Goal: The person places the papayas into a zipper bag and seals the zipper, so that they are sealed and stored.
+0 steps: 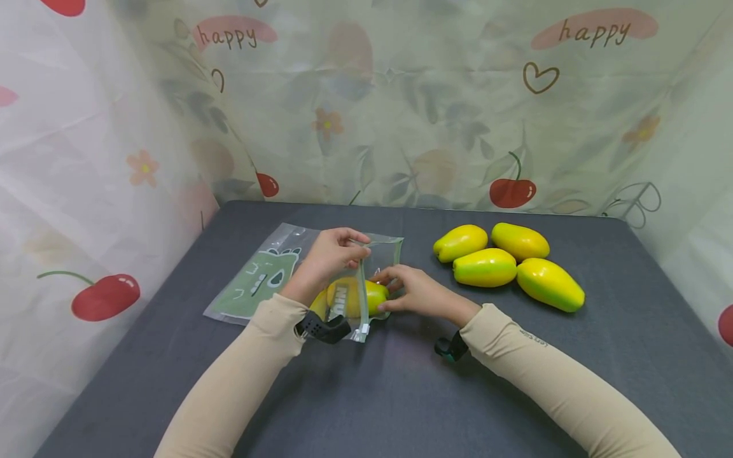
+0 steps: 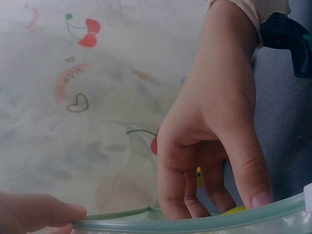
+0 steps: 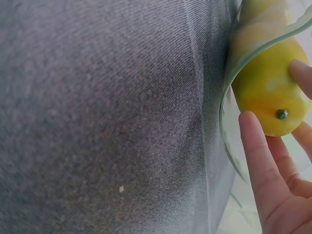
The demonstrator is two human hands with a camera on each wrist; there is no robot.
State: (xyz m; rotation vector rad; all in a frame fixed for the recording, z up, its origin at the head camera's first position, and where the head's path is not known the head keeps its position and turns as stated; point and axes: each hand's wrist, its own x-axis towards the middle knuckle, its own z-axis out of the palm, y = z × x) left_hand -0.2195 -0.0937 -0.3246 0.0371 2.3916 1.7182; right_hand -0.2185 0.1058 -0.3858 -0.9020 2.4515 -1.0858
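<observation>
A clear zip bag with a green cartoon print lies on the table, its mouth toward the right. At the upper rim of that mouth, my left hand pinches the plastic between thumb and fingers, holding it raised. A yellow-green papaya sits inside the opening, its stem end facing out and the rest seen through the plastic. My right hand reaches in at the mouth and grips this end, thumb on one side and fingers on the other. The left wrist view has the right hand's fingertips behind the bag's green rim.
Several more papayas lie grouped on the dark table, right of the bag and beyond the right hand. A white slider is at the near end of the bag's zip. Printed curtains enclose the table's back and sides.
</observation>
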